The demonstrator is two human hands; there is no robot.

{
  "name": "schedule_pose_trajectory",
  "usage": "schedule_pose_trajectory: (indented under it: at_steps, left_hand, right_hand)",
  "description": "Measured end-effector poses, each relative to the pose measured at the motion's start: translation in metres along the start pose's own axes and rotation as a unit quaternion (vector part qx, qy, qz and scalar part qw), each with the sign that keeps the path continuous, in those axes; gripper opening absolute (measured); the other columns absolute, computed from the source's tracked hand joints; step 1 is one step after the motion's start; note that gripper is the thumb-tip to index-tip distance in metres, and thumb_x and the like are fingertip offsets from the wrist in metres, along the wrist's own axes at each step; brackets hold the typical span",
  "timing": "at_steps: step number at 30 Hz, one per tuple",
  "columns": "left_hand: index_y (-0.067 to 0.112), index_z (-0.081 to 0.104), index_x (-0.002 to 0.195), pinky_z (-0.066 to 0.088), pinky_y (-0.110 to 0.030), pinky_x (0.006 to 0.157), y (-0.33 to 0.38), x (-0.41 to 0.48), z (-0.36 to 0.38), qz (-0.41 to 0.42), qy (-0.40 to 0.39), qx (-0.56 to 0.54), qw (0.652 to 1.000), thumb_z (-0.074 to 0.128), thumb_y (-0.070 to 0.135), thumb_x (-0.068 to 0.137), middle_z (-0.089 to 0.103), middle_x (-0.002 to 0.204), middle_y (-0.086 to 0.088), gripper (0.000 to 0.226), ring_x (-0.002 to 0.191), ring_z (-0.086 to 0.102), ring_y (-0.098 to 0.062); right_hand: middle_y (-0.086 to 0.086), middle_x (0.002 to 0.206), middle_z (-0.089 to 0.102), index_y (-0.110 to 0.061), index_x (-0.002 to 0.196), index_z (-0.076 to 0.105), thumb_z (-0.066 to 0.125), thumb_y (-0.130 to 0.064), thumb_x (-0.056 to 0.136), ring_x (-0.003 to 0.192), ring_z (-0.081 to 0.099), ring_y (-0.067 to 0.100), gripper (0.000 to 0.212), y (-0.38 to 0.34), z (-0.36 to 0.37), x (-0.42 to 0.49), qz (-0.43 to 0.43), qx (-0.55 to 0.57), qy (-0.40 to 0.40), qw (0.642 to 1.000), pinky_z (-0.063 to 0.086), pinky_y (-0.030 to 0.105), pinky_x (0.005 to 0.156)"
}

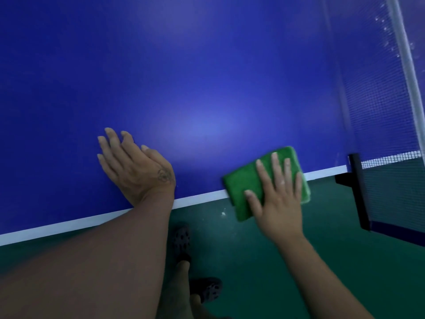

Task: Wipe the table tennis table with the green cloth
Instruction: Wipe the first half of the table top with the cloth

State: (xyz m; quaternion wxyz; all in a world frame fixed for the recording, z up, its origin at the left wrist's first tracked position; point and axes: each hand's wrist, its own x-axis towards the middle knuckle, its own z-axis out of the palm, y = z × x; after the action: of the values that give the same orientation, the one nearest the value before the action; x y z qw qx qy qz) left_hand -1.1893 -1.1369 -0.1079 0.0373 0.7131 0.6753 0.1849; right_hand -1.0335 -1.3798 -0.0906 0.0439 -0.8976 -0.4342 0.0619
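Observation:
The blue table tennis table (pixel 207 77) fills the upper part of the view, with a white line along its near edge. A folded green cloth (pixel 243 187) lies over that edge at the right, partly hanging past it. My right hand (pixel 278 194) presses flat on the cloth with straight, spread fingers. My left hand (pixel 135 164) rests flat on the blue surface further left, fingers straight, holding nothing.
The net (pixel 379 107) with its white top band runs down the right side, clamped by a black post (pixel 358 189) at the table edge just right of the cloth. Green floor (pixel 264 261) lies below, with my feet in dark perforated shoes (pixel 184 242).

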Motion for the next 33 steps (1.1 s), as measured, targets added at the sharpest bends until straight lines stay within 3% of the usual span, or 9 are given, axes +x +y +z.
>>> schedule_pose_trajectory:
  at_steps: [4,7,9,13,16,20,24,30,33]
  left_hand:
    - [0.005,0.053,0.15,0.02,-0.053,0.134,0.002,0.0,-0.001,0.001,0.003,-0.002,1.0,0.043,0.021,0.106,0.04,0.171,-0.016,0.048,0.163,0.029,-0.035]
    - [0.005,0.052,0.151,0.019,-0.053,0.134,0.003,0.0,-0.005,0.0,-0.006,-0.004,1.0,0.042,0.022,0.106,0.039,0.171,-0.016,0.049,0.164,0.028,-0.034]
    - [0.005,0.052,0.152,0.018,-0.053,0.134,0.004,-0.001,-0.006,0.001,-0.01,-0.001,1.0,0.041,0.022,0.107,0.038,0.172,-0.016,0.049,0.164,0.027,-0.034]
    - [0.005,0.051,0.153,0.016,-0.052,0.135,0.005,-0.002,-0.007,-0.001,-0.02,0.006,1.0,0.04,0.024,0.107,0.036,0.173,-0.015,0.05,0.164,0.026,-0.033]
    - [0.006,0.049,0.153,0.015,-0.053,0.135,0.005,-0.001,-0.009,-0.005,-0.034,0.004,0.999,0.038,0.025,0.108,0.034,0.174,-0.015,0.051,0.165,0.024,-0.033]
    - [0.004,0.049,0.154,0.015,-0.053,0.135,0.005,-0.001,-0.013,-0.003,-0.032,-0.004,0.999,0.038,0.024,0.108,0.033,0.174,-0.016,0.051,0.165,0.024,-0.034]
    - [0.004,0.048,0.154,0.014,-0.053,0.135,0.005,-0.003,-0.01,0.002,-0.029,0.001,1.0,0.035,0.025,0.11,0.033,0.174,-0.016,0.051,0.165,0.023,-0.034]
    - [0.005,0.042,0.158,0.011,-0.06,0.134,0.008,-0.002,-0.02,0.018,-0.077,0.007,0.997,0.034,0.029,0.11,0.025,0.177,-0.018,0.054,0.166,0.016,-0.038]
    - [0.01,0.041,0.162,0.003,-0.065,0.133,0.008,-0.004,-0.025,0.086,-0.112,0.007,0.99,0.035,0.031,0.113,0.023,0.178,-0.016,0.054,0.167,0.011,-0.041]
  right_hand:
    - [0.0,0.184,0.006,-0.036,0.172,0.024,0.034,-0.07,0.107,0.17,0.0,0.029,0.074,0.029,-0.011,0.065,0.126,0.044,-0.008,0.991,0.003,0.064,0.134]
    - [0.003,0.184,-0.002,-0.035,0.174,0.016,0.026,-0.071,0.107,0.169,-0.005,0.033,0.077,0.002,-0.014,0.126,0.243,0.059,0.006,0.968,0.0,0.067,0.132]
    - [0.006,0.183,-0.003,-0.033,0.175,0.014,0.024,-0.069,0.108,0.169,-0.004,0.036,0.076,-0.028,-0.01,0.144,0.264,0.046,0.017,0.963,0.001,0.068,0.131]
    - [0.006,0.184,0.002,-0.033,0.174,0.017,0.025,-0.07,0.109,0.169,0.0,0.036,0.075,-0.073,-0.001,0.099,0.116,0.011,0.021,0.993,0.001,0.064,0.133]
    - [0.002,0.183,0.009,-0.034,0.173,0.024,0.032,-0.07,0.11,0.17,0.004,0.032,0.074,-0.051,0.001,0.041,0.001,0.005,0.007,1.0,0.007,0.064,0.134]
    - [0.001,0.183,0.01,-0.035,0.172,0.027,0.03,-0.071,0.108,0.17,0.006,0.03,0.074,0.033,-0.015,0.02,0.067,-0.013,-0.005,0.998,0.012,0.068,0.131]
    - [0.001,0.184,-0.006,-0.038,0.174,0.006,0.017,-0.073,0.108,0.169,-0.007,0.031,0.076,0.064,-0.026,0.065,0.188,0.005,-0.043,0.981,0.003,0.07,0.131]
    - [0.008,0.183,0.003,-0.031,0.174,0.021,0.028,-0.068,0.107,0.169,-0.001,0.039,0.077,-0.044,-0.01,0.092,0.069,-0.007,-0.016,0.997,0.002,0.066,0.132]
    - [0.007,0.183,0.004,-0.032,0.174,0.021,0.032,-0.068,0.109,0.169,-0.001,0.037,0.075,-0.074,-0.006,0.065,0.014,0.012,-0.017,1.0,0.005,0.066,0.132]
